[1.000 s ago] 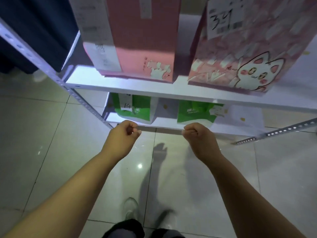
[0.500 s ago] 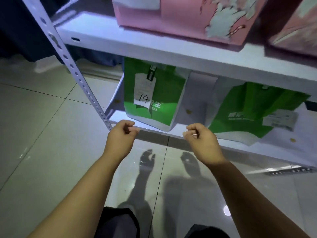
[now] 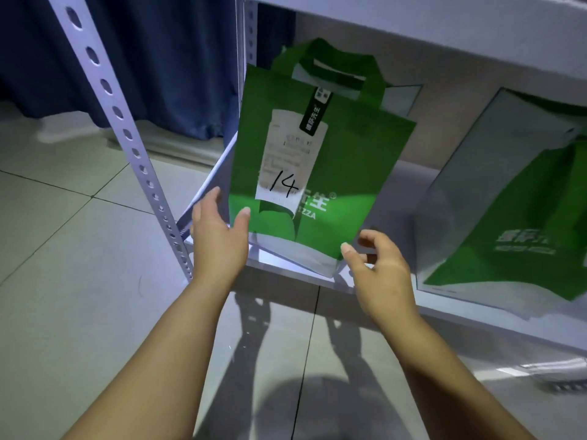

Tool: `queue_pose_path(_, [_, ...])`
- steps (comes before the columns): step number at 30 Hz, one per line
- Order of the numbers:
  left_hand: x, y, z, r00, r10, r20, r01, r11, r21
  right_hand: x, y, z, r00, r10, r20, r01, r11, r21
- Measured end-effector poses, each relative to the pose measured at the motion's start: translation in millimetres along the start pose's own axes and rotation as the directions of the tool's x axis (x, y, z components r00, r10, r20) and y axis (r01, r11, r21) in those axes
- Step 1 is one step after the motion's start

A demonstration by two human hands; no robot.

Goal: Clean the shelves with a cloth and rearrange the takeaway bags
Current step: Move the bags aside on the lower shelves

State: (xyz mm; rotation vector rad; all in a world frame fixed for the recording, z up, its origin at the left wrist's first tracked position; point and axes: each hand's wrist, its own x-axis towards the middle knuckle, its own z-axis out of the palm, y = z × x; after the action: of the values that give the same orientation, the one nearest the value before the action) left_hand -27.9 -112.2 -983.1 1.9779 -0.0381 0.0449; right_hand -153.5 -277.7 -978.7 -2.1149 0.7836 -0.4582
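Both hands, closed into loose fists in front of the bottom shelf half a second ago, are now opening out, and the camera is sitting much closer and lower to that shelf. Left hand (image 3: pixel 219 239) is spreading wide, its thumb tip lying against the lower left front of the green takeaway bag marked 14 (image 3: pixel 317 173) while the other fingers are reaching behind the bag's left edge; whether they are touching it cannot be told. Right hand (image 3: pixel 381 274) is curling half open, thumb tip just beside the bag's lower right corner, fingers bent toward the bag's right side, nothing clasped between them. Neither hand is gripping anything.

Between the two sets of fingertips the bag is standing upright on the white bottom shelf (image 3: pixel 470 315), its grey base band at the shelf's front lip. A receipt (image 3: pixel 292 160) bearing a handwritten 14 is hanging on the bag's front under a black tag (image 3: pixel 316 115). Beyond the right fingers, well apart, a second green takeaway bag (image 3: pixel 514 217) is leaning on the same shelf. Just left of the left fingers, the perforated shelf upright (image 3: pixel 127 134) is running down to the tiled floor (image 3: pixel 70 281). A dark blue curtain (image 3: pixel 178 58) is hanging behind.
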Motion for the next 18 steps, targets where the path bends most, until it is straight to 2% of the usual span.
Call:
queue_pose_path(5, [10.3, -7.5, 6.9, 0.991, -0.046, 0.129, 0.043, 0.999, 0.025, 3.6, 2.7, 15.8, 1.0, -0.011, -0.026, 0.012, 1.0, 0.021])
queue_pose_path(10, [8.7, -9.8, 7.3, 0.991, 0.054, 0.123, -0.049, 0.998, -0.045, 13.2, 5.7, 10.4, 0.997, -0.035, -0.067, 0.038, 0.998, 0.049])
queue_pose_path(18, [0.5, -1.6, 2.2, 0.996, 0.05, 0.073, -0.045, 0.996, -0.072, 13.7, 6.4, 5.5, 0.999, -0.027, -0.038, 0.032, 0.991, 0.132])
